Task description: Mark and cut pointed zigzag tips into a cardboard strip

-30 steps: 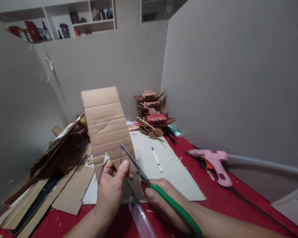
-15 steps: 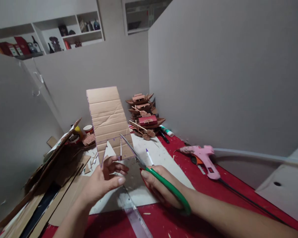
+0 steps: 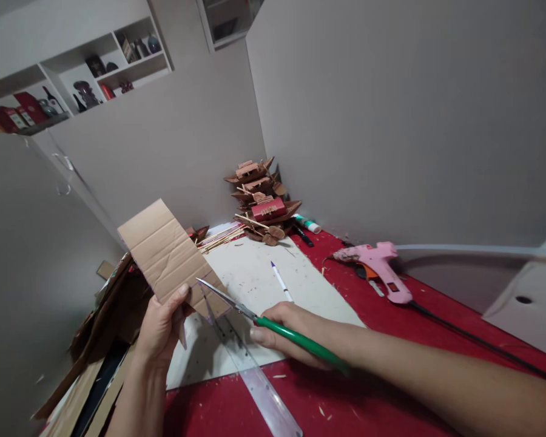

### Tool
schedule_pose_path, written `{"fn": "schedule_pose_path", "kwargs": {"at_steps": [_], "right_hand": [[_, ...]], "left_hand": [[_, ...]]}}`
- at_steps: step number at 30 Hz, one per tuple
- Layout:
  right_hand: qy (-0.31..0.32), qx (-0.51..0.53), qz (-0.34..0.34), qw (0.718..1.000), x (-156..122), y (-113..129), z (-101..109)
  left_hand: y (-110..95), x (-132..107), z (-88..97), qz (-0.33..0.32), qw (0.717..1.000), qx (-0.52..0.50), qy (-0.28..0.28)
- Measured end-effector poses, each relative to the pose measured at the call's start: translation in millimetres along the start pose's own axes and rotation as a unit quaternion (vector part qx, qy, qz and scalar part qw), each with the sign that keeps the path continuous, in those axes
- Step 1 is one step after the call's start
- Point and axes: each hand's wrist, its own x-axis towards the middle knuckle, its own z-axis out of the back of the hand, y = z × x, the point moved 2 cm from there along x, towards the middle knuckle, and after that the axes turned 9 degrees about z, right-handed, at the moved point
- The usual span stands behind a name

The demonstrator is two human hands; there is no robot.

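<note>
My left hand (image 3: pixel 160 328) grips the lower end of a brown corrugated cardboard piece (image 3: pixel 166 255) with purple pen lines, tilted up to the left above the table. My right hand (image 3: pixel 282 331) is closed on green-handled scissors (image 3: pixel 255 317); their metal blades point left and meet the cardboard's lower right edge. A clear plastic ruler (image 3: pixel 255 379) lies on the red table below both hands.
A grey-white board (image 3: pixel 255 285) with a white pen (image 3: pixel 282 281) lies on the red table (image 3: pixel 391 340). A pink glue gun (image 3: pixel 380 267) with its cord sits at the right. Model boats (image 3: pixel 261 203) stack in the corner. Cardboard scraps (image 3: pixel 104 340) pile at the left.
The cardboard has tilted from upright to leaning left and come lower. My left hand shifted its grip to the piece's lower edge. The scissors turned flatter, still at the cut.
</note>
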Motion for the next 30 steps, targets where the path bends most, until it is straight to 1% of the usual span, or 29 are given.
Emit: {"fn": "schedule_pose_path", "kwargs": {"at_steps": [4,8,14,20,26,30], "right_hand": [[0.036,0.031,0.016,0.999,-1,11,5],[0.043,0.049,0.024,0.998,-1,17,6],[0.052,0.051,0.022,0.997,-1,14,6],[0.074,0.051,0.007,0.996,-1,17,8],[0.070,0.047,0.016,0.996,-1,20,8],[0.089,0.061,0.023,0.994,-1,20,8]], "left_hand": [[-2,0,2.5,-0.007,1.000,-0.003,-0.004],[-2,1,4.3,-0.009,1.000,-0.005,-0.005],[0,3,7.1,-0.014,1.000,-0.012,-0.006],[-4,7,14.3,-0.028,0.999,-0.022,-0.010],[-4,11,19.8,-0.026,0.999,-0.020,0.001],[-6,10,21.6,-0.025,1.000,-0.013,0.008]]}}
